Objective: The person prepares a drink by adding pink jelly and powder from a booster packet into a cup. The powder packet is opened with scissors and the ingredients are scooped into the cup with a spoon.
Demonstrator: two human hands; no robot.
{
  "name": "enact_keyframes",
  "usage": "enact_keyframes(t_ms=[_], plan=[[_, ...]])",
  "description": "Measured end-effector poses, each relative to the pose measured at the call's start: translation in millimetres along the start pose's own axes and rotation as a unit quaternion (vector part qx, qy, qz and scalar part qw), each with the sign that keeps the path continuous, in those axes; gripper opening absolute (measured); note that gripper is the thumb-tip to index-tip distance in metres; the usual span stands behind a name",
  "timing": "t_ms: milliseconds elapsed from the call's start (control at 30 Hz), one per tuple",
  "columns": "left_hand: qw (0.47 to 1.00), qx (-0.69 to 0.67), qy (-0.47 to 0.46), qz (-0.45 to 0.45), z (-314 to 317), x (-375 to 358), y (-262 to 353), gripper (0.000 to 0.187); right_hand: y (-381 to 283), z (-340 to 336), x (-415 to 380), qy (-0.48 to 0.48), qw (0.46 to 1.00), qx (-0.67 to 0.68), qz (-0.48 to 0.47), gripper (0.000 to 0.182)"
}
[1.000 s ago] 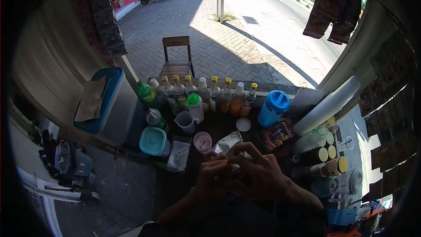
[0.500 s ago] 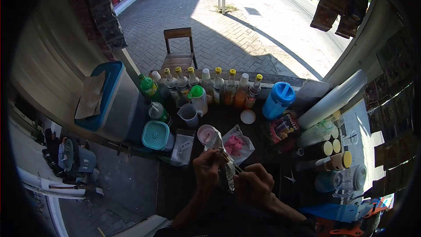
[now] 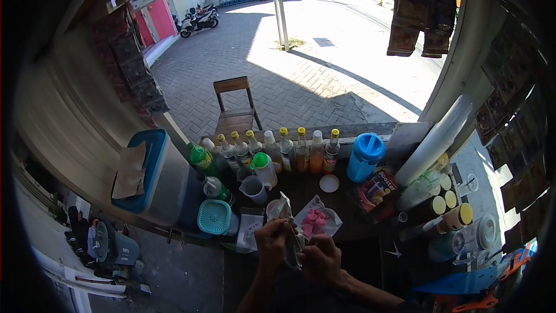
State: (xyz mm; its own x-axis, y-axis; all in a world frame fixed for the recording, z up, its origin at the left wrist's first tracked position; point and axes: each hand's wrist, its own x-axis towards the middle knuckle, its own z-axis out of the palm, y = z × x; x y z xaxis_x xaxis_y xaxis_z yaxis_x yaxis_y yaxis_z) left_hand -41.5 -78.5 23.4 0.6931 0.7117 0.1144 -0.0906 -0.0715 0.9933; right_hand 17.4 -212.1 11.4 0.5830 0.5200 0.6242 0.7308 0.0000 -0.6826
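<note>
A silvery foil packet [image 3: 292,253] stands upright between my two hands, close to my body. My left hand [image 3: 271,242] is closed on its left side, the fingers pinching near the top. My right hand [image 3: 322,259] has its fingers curled shut against the right edge of the packet; its fingertips are partly hidden. Just beyond the hands, a heap of small pink pieces [image 3: 314,220] lies on a sheet of white paper [image 3: 331,226]. A pink cup [image 3: 272,208] is partly covered by the packet. Left of it lies a clear plastic bag [image 3: 249,233].
Several bottles [image 3: 302,159] line the counter's far edge. A grey measuring jug [image 3: 253,188], a turquoise-lidded container [image 3: 214,217] and a large blue-lidded box [image 3: 156,168] stand left. To the right are a blue pitcher [image 3: 366,156], jars [image 3: 460,215] and scissors [image 3: 394,250].
The view has tilted upward, so the counter sits lower in the picture. A thin strand stretched between my hands earlier is now hard to see; my right hand is closer to the packet.
</note>
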Motion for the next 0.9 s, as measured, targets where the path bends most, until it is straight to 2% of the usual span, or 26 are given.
enact_keyframes(t_ms=[67,100,133,167,200,233,267,333,367,400,433,467,533,600,667,700,733,767,800,833,900], plan=[[1.000,-0.001,-0.018,-0.004,-3.2,0.5,-5.7,0.011,10.2,1.1,-6.0,0.042,0.995,0.065,-0.069,0.007],[1.000,0.001,-0.025,0.007,-4.9,-1.2,-6.2,0.011,12.1,3.5,-6.3,0.054,0.996,0.071,-0.022,0.007],[0.996,0.059,-0.049,0.044,-6.4,-3.0,-5.3,0.010,12.7,7.3,-1.4,0.063,0.995,0.070,-0.030,0.007],[0.988,0.116,-0.068,0.077,-7.3,-5.3,-4.8,0.011,5.2,9.2,6.6,0.072,0.977,0.164,0.118,0.008],[0.988,0.116,-0.066,0.083,-7.5,-5.7,-4.4,0.011,1.3,10.4,12.2,0.075,0.928,0.253,0.262,0.011],[0.986,0.111,-0.080,0.098,-6.9,-5.6,-4.1,0.014,5.4,9.1,10.9,0.033,0.946,0.216,0.241,0.024],[0.984,0.106,-0.094,0.112,-5.3,-6.1,-5.3,0.017,6.2,7.5,16.3,0.033,0.947,0.216,0.235,0.024],[0.991,0.059,-0.065,0.099,-2.2,-8.7,-9.1,0.021,4.5,1.7,29.8,-0.024,0.985,0.142,0.099,0.026],[0.993,0.053,-0.072,0.071,-1.5,-10.6,-3.9,0.021,0.7,-5.0,34.5,-0.048,0.981,0.150,0.115,0.029],[0.995,0.046,-0.082,0.043,-0.6,-11.2,-1.0,0.021,1.9,-6.0,36.4,-0.044,0.982,0.147,0.114,0.029],[0.990,0.081,-0.109,0.049,-2.6,-11.4,-2.1,0.013,2.9,-7.5,37.2,-0.042,0.978,0.180,0.099,0.026],[0.989,0.079,-0.114,0.049,-2.1,-11.9,2.6,0.013,3.5,-9.6,36.9,-0.042,0.973,0.212,0.086,0.023],[0.990,-0.004,-0.138,-0.024,1.0,-11.8,16.0,0.011,2.7,-18.8,45.2,-0.071,0.975,0.200,0.072,0.021],[0.986,-0.039,-0.154,-0.046,0.1,-10.2,15.1,0.011,4.2,-27.0,50.7,-0.104,0.974,0.189,0.063,0.020],[0.983,-0.062,-0.173,-0.018,-3.3,-7.0,2.3,0.010,9.0,-31.6,54.8,-0.176,0.975,0.139,-0.001,0.019],[0.980,-0.090,-0.174,-0.020,-2.4,-10.0,4.9,0.009,8.2,-35.0,58.6,-0.177,0.975,0.137,0.000,0.019],[0.980,-0.093,-0.173,-0.022,-3.5,-8.5,2.6,0.009,5.1,-39.6,61.9,-0.183,0.977,0.085,-0.075,0.020],[0.979,-0.026,-0.197,0.049,-7.1,-4.7,-0.3,0.010,1.6,-43.4,63.9,-0.187,0.970,0.033,-0.149,0.021],[0.967,0.040,-0.220,0.121,-8.0,-1.4,-1.2,0.012,-1.5,-46.4,65.2,-0.189,0.970,0.032,-0.147,0.021],[0.967,0.037,-0.220,0.121,-1.8,3.2,21.3,0.012,-3.9,-49.5,67.4,-0.175,0.968,0.032,-0.178,0.022],[0.904,0.167,-0.162,0.357,8.9,6.8,65.6,0.009,-4.4,-55.0,70.8,-0.158,0.966,0.023,-0.203,0.023]])
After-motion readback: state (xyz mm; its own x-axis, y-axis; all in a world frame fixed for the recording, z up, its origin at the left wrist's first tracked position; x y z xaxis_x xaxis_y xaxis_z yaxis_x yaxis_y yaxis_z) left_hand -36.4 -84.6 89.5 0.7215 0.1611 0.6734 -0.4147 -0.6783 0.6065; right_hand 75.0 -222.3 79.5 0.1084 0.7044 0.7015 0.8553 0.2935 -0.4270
